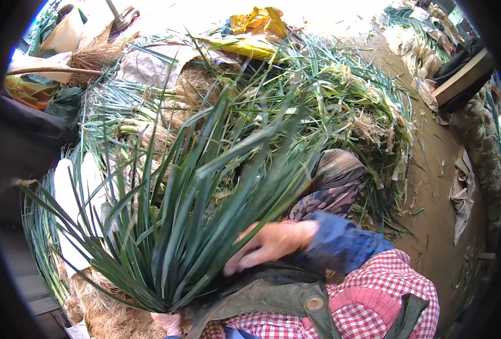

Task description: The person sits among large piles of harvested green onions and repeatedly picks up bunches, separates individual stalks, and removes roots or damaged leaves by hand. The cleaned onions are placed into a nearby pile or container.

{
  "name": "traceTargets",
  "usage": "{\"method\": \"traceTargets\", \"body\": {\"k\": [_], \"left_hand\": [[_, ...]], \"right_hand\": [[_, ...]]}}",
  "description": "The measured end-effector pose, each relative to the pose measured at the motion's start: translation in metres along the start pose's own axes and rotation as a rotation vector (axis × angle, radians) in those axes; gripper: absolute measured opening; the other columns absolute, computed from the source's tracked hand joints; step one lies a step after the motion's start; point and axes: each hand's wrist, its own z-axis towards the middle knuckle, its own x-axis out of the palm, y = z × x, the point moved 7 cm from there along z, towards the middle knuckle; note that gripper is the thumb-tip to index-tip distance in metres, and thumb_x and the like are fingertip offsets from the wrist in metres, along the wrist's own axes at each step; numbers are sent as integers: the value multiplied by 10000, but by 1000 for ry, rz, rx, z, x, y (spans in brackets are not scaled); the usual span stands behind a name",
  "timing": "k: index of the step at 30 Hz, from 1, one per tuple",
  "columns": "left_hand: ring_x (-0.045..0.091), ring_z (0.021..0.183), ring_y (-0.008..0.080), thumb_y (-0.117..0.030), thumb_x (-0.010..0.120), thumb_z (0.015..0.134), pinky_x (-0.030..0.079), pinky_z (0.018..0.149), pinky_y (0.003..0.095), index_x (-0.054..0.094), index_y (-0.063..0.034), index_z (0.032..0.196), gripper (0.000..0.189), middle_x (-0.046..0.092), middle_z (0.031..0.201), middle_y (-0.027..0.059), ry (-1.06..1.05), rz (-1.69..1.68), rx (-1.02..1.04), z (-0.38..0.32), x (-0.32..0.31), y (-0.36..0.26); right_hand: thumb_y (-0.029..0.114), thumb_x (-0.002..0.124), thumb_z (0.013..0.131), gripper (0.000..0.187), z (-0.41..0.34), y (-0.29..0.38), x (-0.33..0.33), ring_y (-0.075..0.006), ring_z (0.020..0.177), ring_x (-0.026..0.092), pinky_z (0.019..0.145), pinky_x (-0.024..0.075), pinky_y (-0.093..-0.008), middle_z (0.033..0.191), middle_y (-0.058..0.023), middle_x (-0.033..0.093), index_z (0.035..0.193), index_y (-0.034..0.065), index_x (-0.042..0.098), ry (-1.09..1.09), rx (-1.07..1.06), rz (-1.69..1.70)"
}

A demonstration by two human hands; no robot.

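Observation:
A large bunch of long green allium leaves (178, 229) fans upward in front of me. At its base, near the bottom edge of the view, my left hand (168, 323) is shut around the bunch, mostly hidden by leaves and my clothing. My right hand (267, 245), blurred, lies against the bunch's right side; leaves cover part of its fingers, so whether it grips any is unclear. The stalk ends of the held bunch are out of sight.
Bundles of rooted green stalks (127, 118) lie at the left. A heap of loose leaves (318, 93) spreads ahead beyond my knee (339, 169). Yellow plastic sacking (259, 25) is at the far side. More stalks (415, 46) stand far right, near a crumpled sheet (462, 190) on the ground.

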Motion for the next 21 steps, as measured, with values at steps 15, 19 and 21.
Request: {"method": "traceTargets", "body": {"k": [15, 19, 21], "left_hand": [[418, 1228, 432, -260, 809, 551, 284, 1067, 508, 449, -31, 1322, 882, 483, 1309, 232, 303, -105, -168, 26, 6, -32], [423, 1222, 429, -259, 809, 554, 289, 1061, 505, 453, -31, 1318, 873, 487, 1303, 231, 336, -97, -172, 35, 14, -40], [426, 1219, 428, -259, 809, 556, 291, 1059, 504, 455, -31, 1317, 869, 490, 1300, 230, 344, -96, -177, 40, 19, -44]], "right_hand": [[-97, 544, 788, 498, -159, 15, -162, -255, 1157, 585, 1000, 440, -337, 1200, -128, 643, 1249, 78, 615, -975, 295, -834], [-131, 473, 798, 584, -138, 54, -168, -231, 1098, 603, 960, 475, -315, 1349, -120, 545, 1336, 88, 538, -989, 61, -1254], [-143, 459, 807, 525, -169, 77, -183, -154, 922, 608, 849, 512, -273, 1254, -87, 598, 1271, 75, 570, -1370, -54, -1074]]}}
